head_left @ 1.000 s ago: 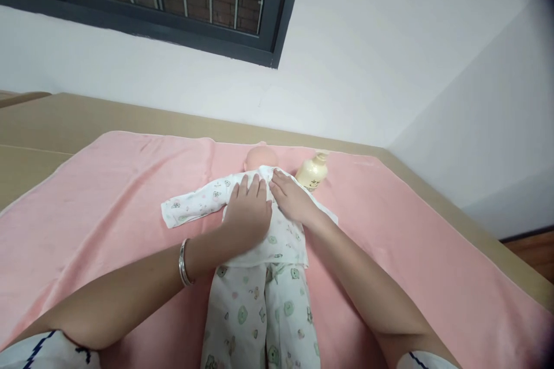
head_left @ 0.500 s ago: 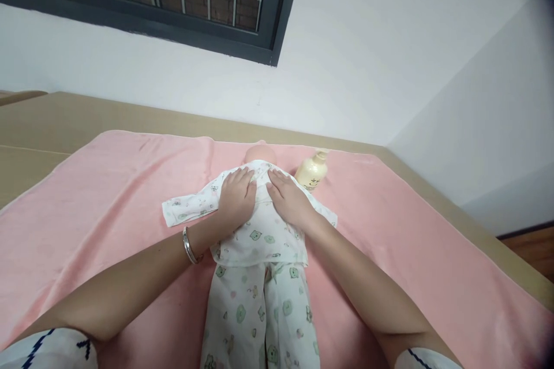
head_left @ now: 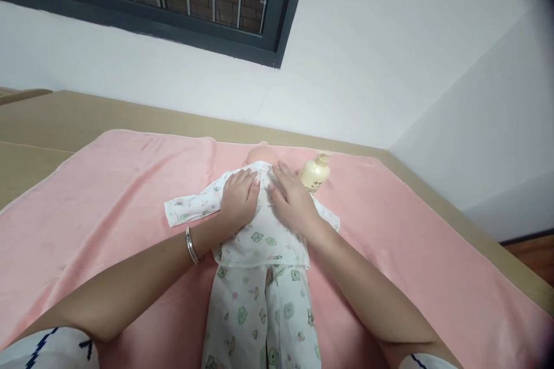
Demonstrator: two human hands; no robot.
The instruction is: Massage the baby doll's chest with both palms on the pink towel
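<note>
A baby doll (head_left: 262,155) lies on a pink blanket, its round head toward the wall. It wears a white long-sleeved top (head_left: 264,239) and matching trousers (head_left: 242,311), printed with green animal faces. My left hand (head_left: 240,196) rests flat on the left side of the doll's upper body, fingers stretched toward its head. On the right side of the chest, my right hand (head_left: 294,196) is open too, its fingers near the collar and slightly raised in look. Just beyond it stands a cream-coloured bottle (head_left: 314,172), tilted in view.
The pink blanket (head_left: 116,202) covers most of a wooden surface (head_left: 142,118) that meets the white wall. Above is a dark-framed window (head_left: 173,29) with bars. A dark brown wooden piece (head_left: 530,256) shows at the far right.
My right hand has shifted slightly up toward the doll's collar, its thumb now further from the index finger. My left hand stays in place on the top. The view has moved slightly.
</note>
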